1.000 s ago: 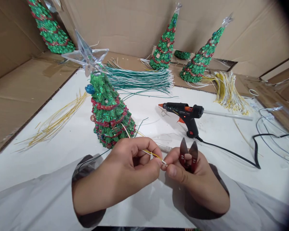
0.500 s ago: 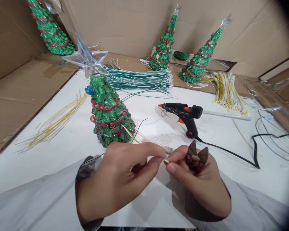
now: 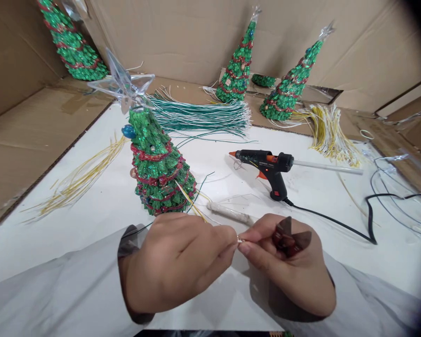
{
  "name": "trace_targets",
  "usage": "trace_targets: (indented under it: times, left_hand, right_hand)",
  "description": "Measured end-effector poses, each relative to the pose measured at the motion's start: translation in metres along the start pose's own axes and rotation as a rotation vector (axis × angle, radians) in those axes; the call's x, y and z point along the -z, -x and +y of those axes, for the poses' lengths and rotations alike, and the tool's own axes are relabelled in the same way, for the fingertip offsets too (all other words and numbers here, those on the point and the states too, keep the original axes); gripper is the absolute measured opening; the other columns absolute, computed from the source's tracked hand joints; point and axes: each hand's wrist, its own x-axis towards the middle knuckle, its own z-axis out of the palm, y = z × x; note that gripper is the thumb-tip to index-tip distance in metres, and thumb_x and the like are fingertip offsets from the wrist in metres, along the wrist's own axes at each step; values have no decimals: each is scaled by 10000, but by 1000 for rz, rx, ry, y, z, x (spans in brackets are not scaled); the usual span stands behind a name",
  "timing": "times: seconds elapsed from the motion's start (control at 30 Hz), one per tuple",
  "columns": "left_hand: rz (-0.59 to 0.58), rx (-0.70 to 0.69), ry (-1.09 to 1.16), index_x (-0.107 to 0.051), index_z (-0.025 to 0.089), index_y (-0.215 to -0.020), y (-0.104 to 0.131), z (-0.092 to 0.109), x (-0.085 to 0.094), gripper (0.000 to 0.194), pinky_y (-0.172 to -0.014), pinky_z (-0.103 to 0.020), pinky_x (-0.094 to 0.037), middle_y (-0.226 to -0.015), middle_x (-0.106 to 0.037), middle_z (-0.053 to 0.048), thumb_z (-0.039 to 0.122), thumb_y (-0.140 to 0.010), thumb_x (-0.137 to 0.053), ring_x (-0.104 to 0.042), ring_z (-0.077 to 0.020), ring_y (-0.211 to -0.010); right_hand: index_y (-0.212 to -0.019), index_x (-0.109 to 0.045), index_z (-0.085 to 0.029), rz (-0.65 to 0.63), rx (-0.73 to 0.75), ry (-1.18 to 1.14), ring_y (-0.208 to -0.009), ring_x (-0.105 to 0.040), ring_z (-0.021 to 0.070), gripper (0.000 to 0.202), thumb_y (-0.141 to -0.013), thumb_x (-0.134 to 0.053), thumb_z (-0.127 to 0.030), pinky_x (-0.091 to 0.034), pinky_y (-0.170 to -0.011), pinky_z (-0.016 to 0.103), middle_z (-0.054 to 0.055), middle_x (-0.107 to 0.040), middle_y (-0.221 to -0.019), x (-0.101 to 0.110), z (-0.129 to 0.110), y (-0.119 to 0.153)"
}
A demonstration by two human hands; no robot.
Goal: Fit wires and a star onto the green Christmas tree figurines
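Note:
Fingertip to fingertip, my left hand (image 3: 182,262) and my right hand (image 3: 287,274) pinch a small white wire end (image 3: 240,241) between them. The wire's finer detail is too small to make out. A pair of dark red wire cutters (image 3: 283,238) is tucked in my right hand, jaws apart and pointing up, handles hidden. Behind my left hand stands a glittery green Christmas tree figure (image 3: 157,164) with red garlands and a clear star (image 3: 126,86) on top. Yellow and white wires (image 3: 191,201) come out of its side and run behind my left hand.
A hot glue gun (image 3: 266,164) lies to the right, its black cord (image 3: 330,221) trailing right. A whitish stick (image 3: 228,213) lies behind my hands. Bundles of green-white wires (image 3: 203,117) and yellow-white wires (image 3: 331,133), loose yellow wires (image 3: 87,173) and more trees (image 3: 236,70) surround the white tabletop.
My left hand has rolled over, knuckles now upward and fingers curled tighter at the wire end. The cutters have tilted to the right in my right hand.

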Motion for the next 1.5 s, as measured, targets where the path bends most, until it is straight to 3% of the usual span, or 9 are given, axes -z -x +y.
trace_targets:
  times: [0.23, 0.47, 0.6, 0.77, 1.0, 1.17, 1.23, 1.43, 1.5]
  left_hand:
    - [-36, -62, 109, -577, 194, -710, -5, -6, 0, 291, -495, -234, -318, -496, -508, 53, 148, -959, -435, -443, -95, -461]
    - [-55, -241, 113, -651, 172, -826, -5, -14, 4, 283, -528, -252, -356, -563, -608, 32, 100, -953, -409, -522, -101, -522]
    - [-21, -291, 81, -651, 188, -847, -4, -17, 5, 373, -529, -261, -372, -543, -613, 31, 119, -985, -312, -525, -103, -505]
    - [42, -221, 141, -626, 193, -931, 5, -20, -2, 300, -558, -272, -390, -622, -664, 24, 167, -999, -334, -573, -111, -565]
    - [61, -210, 136, -638, 169, -977, 7, -19, 3, 272, -542, -286, -351, -572, -585, 21, 89, -946, -379, -504, -123, -535]
    - [-42, -74, 61, -640, 196, -791, 0, -11, 4, 248, -529, -272, -371, -546, -596, 36, 165, -953, -455, -522, -117, -499]
    - [-43, -17, 57, -642, 192, -839, 0, -9, 3, 174, -543, -262, -388, -577, -627, 39, 195, -942, -502, -555, -117, -513]
    - [-59, -39, 72, -610, 191, -740, 0, -6, -2, 294, -521, -277, -358, -552, -606, 45, 176, -973, -431, -542, -119, -481]
    - [-53, -65, 55, -615, 191, -732, 0, -5, -1, 328, -507, -284, -343, -520, -572, 51, 157, -980, -403, -516, -121, -460]
  right_hand:
    - [-687, -652, -172, -232, -194, -247, -475, -291, 69, 386, -726, -751, -544, -210, -447, 233, -54, -397, -503, 4, 1, -16]
    - [-695, -563, -151, -397, -380, -319, -459, -249, 36, 403, -693, -800, -476, -165, -437, 220, -91, -373, -517, 3, 1, -27]
    - [-697, -491, -175, -529, -436, -435, -424, -183, 31, 385, -759, -747, -456, -110, -412, 221, -119, -291, -493, 2, 0, -28]
    - [-722, -441, -193, -526, -386, -621, -404, -141, 33, 324, -838, -671, -389, -108, -409, 207, -133, -247, -477, -3, 0, -23]
    - [-732, -424, -195, -493, -302, -694, -403, -129, 34, 304, -883, -630, -359, -122, -422, 206, -136, -213, -474, -6, 1, -17]
    - [-804, -482, -186, -390, -204, -521, -452, -159, 41, 271, -897, -632, -391, -119, -431, 216, -110, -263, -550, -3, 0, -16]
    - [-826, -497, -186, -336, -185, -429, -479, -176, 49, 270, -898, -633, -409, -130, -443, 223, -99, -279, -580, -2, -1, -16]
    - [-845, -512, -190, -333, -149, -357, -501, -194, 59, 279, -903, -620, -441, -165, -461, 224, -86, -312, -609, -1, 0, -16]
    - [-910, -537, -195, -335, -111, -352, -488, -178, 67, 332, -913, -554, -527, -149, -453, 227, -90, -290, -581, 3, 1, -18]
